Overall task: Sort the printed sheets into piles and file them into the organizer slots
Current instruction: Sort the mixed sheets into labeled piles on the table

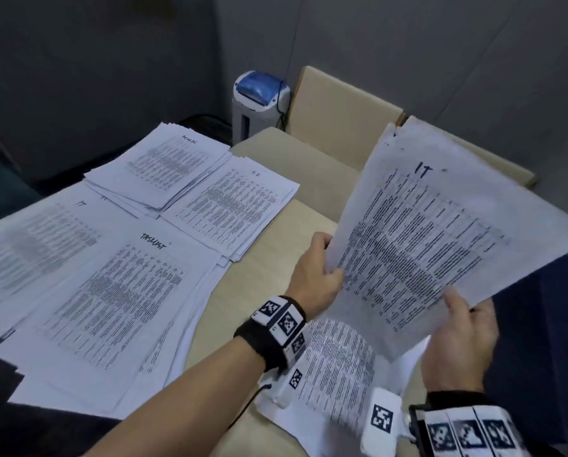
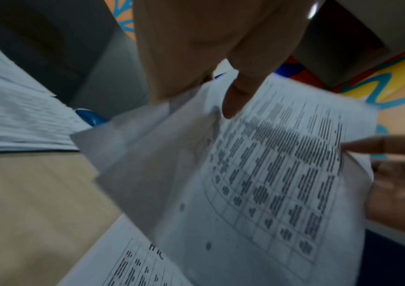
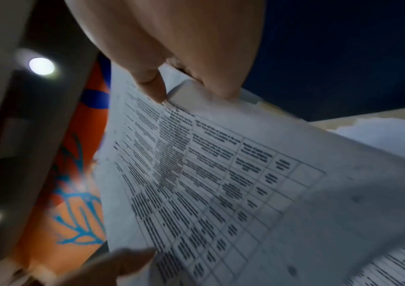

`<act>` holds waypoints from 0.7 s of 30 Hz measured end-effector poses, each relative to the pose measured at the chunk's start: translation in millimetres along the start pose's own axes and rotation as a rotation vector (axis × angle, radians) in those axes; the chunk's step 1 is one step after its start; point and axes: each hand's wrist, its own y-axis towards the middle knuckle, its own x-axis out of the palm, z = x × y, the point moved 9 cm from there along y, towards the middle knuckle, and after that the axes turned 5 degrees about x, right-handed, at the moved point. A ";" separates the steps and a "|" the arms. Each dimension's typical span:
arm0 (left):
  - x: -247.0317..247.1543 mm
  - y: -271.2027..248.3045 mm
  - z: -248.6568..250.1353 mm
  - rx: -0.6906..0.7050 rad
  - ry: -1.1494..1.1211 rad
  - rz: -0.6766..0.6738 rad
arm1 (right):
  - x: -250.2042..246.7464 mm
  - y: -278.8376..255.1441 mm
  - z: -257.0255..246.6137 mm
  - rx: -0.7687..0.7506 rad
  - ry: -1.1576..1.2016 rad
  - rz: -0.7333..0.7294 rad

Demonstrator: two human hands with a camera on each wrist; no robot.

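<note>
Above the table (image 1: 276, 252), both hands pinch the "IT" sheet (image 1: 440, 245), thumbs on top, other fingers hidden behind.

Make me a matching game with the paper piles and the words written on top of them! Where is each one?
Things:
1. IT sheet
2. TASKLIST pile
3. HR pile
4. Shredder

Places:
A. On the floor past the table
B. Held up by both hands
C. Nearest pile, on the left
D. Farther back on the table, beside the bare top

Pairs: 1-B, 2-C, 3-D, 4-A
</note>
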 end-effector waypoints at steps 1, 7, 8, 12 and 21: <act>0.4 -0.9 -2.8 -0.005 0.029 0.023 | -2.4 -0.9 5.6 -0.020 -0.047 0.016; 13.8 -33.0 -94.7 -0.281 0.295 -0.136 | -28.0 -7.6 110.3 0.221 -0.606 -0.067; 12.6 -36.5 -103.1 -0.297 0.264 -0.156 | -25.9 -6.5 113.0 0.213 -0.632 -0.102; -6.5 -47.2 -103.3 -0.307 0.165 -0.110 | -2.6 -3.5 93.0 0.147 -0.525 -0.173; -166.8 -72.6 -79.8 -0.361 0.088 0.278 | 101.0 -65.8 125.4 0.281 -0.501 -0.381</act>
